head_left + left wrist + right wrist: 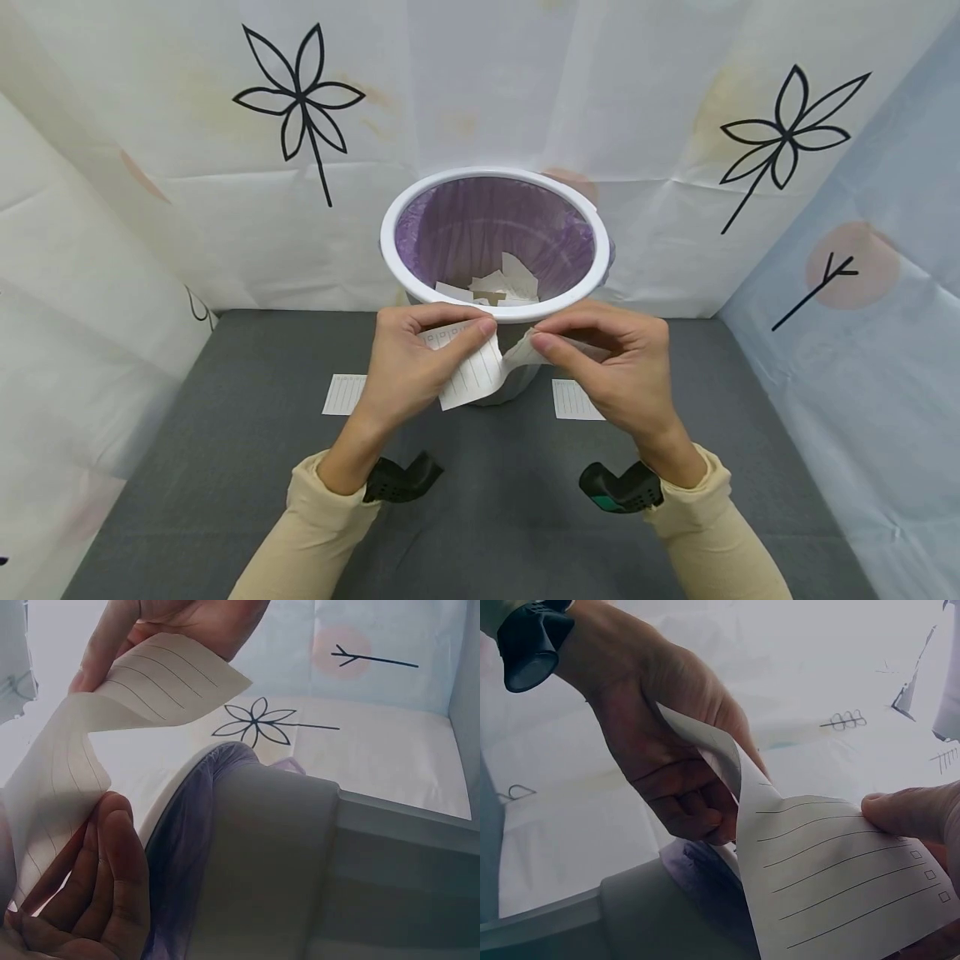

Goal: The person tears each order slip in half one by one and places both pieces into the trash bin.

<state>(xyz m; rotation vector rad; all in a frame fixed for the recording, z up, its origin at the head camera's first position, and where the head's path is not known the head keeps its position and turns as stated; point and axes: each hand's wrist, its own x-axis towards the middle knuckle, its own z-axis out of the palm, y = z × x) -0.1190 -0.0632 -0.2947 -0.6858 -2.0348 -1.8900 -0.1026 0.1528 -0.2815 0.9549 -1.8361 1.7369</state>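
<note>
My left hand (412, 358) and right hand (622, 358) pinch one lined paper sheet (474, 375) between thumbs and fingers. Small checkboxes run along one edge of this sheet (840, 877). Between the hands it bends and twists, the right part turned away; I cannot tell how far it is torn. Just beyond it stands a white bin (495, 173) lined with a purple bag (480, 217), with paper scraps (517, 279) inside. In the left wrist view, my right hand (202, 622) is above the paper; in the right wrist view, my left hand (667, 742) is behind it.
On the dark grey table (495, 533) lie a lined card (345, 394) at left and another card (573, 400) at right, each partly hidden by a hand. White cloth (300, 250) with drawn flowers hangs behind; a pale blue cloth (862, 375) hangs at right.
</note>
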